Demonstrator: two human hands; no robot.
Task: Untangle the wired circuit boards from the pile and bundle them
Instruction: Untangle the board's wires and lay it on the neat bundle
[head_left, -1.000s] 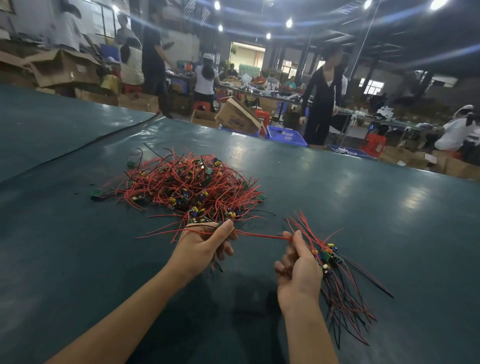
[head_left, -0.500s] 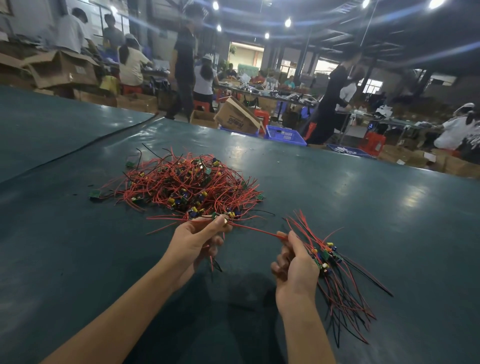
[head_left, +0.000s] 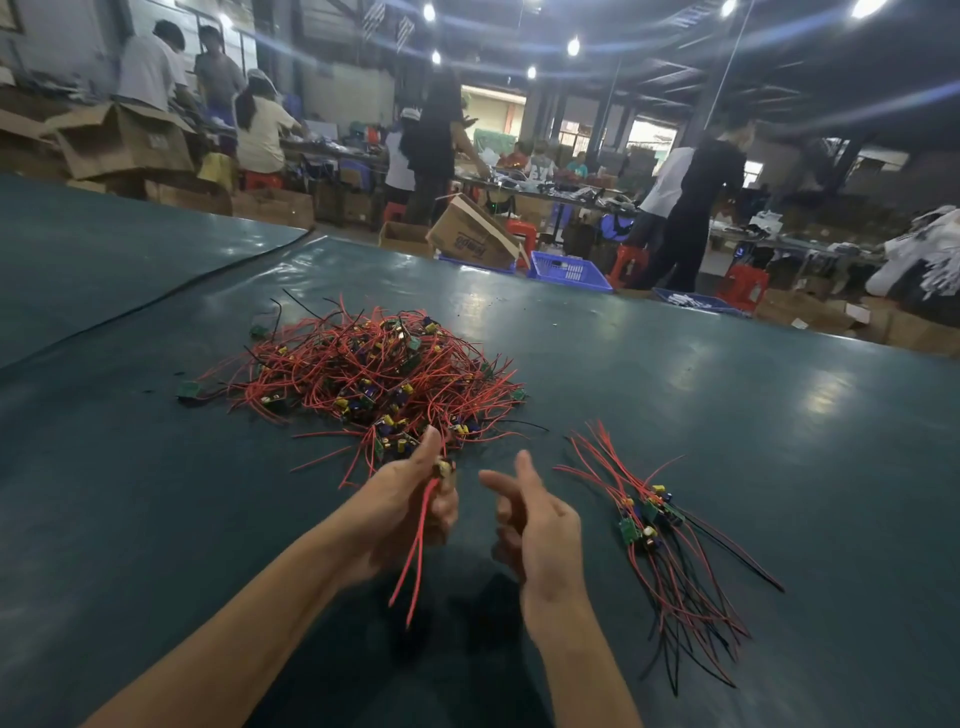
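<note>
View from a head-worn camera, looking down at two bare forearms over a dark green table (head_left: 727, 415). In the centre of the frame lies a large tangled pile (head_left: 374, 374) of small circuit boards with red wires, and a few black ones. At the near edge of the pile, the left hand (head_left: 410, 499) grips one wired board (head_left: 444, 467) between thumb and curled fingers. Its red wires hang down toward the bottom of the frame. Just right of it, the right hand (head_left: 535, 519) is empty, fingers loosely spread. In the lower right, apart from both hands, a small bundle (head_left: 654, 525) of sorted boards rests on the table, wires fanned out. The bundle is far smaller than the pile, so most of the untangling appears left to do. Across the top of the frame are people (head_left: 431, 135), cardboard boxes (head_left: 124, 140) and a blue basket (head_left: 569, 270).
</note>
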